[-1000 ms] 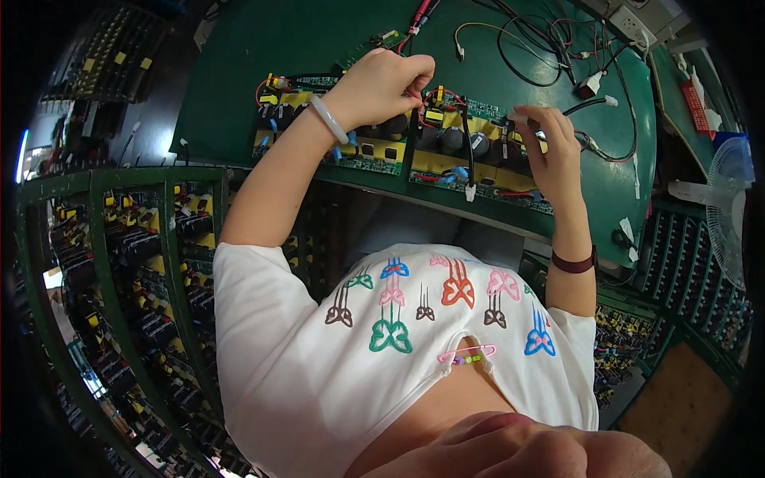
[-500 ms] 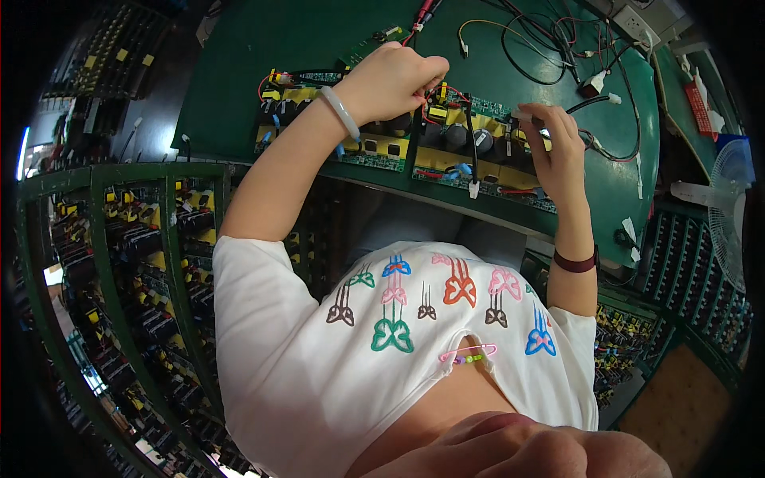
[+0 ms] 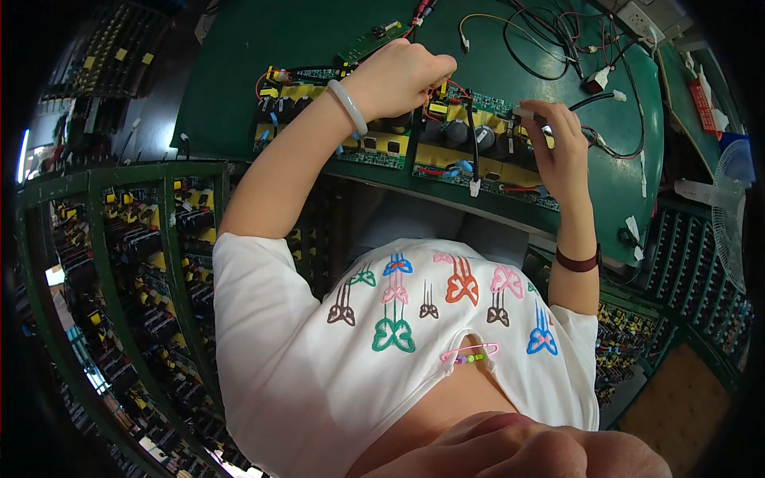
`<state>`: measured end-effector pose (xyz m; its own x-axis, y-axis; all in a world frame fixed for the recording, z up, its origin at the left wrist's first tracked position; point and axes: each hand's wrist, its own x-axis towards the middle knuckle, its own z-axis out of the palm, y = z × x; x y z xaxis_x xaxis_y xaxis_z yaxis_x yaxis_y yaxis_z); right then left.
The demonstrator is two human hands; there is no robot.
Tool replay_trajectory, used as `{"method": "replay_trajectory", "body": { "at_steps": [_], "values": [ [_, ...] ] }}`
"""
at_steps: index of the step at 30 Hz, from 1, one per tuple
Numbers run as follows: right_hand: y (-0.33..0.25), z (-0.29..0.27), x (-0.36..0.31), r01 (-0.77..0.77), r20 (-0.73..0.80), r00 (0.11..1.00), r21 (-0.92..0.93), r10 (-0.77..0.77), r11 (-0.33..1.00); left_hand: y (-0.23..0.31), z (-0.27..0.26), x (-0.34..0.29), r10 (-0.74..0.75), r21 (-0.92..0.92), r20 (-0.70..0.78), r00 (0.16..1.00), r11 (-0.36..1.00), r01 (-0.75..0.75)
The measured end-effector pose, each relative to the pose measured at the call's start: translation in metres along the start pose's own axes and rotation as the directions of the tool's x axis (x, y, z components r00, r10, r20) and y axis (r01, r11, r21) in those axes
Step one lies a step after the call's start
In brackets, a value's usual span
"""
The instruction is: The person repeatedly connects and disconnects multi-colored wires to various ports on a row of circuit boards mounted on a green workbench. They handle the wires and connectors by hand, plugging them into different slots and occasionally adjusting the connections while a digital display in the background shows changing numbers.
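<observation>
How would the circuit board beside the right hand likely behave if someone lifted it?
The circuit board is probably stiff, being a flat panel. It may feel heavy for its size, given the dark cylinders and gold-coloured plates crowding it. The black cable draped across it would likely flop, its white plug sitting at the near edge.

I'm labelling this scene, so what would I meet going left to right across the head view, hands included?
Green-barred rack, left hand, black cable with white connector, right hand, white fan.
</observation>
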<state>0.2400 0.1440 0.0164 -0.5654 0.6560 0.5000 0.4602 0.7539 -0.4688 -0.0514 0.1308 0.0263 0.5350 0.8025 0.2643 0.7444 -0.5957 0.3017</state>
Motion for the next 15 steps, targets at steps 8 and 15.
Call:
{"method": "replay_trajectory", "body": {
  "at_steps": [8,15],
  "values": [
    [-0.0003,0.0002,-0.0009,-0.008,0.007,1.0,-0.001,0.008,1.0,-0.0066,0.0045,0.0044,-0.031,-0.093,0.097,0.995,0.995,0.04],
    [0.0001,-0.0007,-0.0008,-0.049,-0.023,0.998,0.061,0.05,0.997,0.0015,0.0,-0.0049,-0.081,-0.009,0.022,0.996,0.997,0.081]
  ]
}}
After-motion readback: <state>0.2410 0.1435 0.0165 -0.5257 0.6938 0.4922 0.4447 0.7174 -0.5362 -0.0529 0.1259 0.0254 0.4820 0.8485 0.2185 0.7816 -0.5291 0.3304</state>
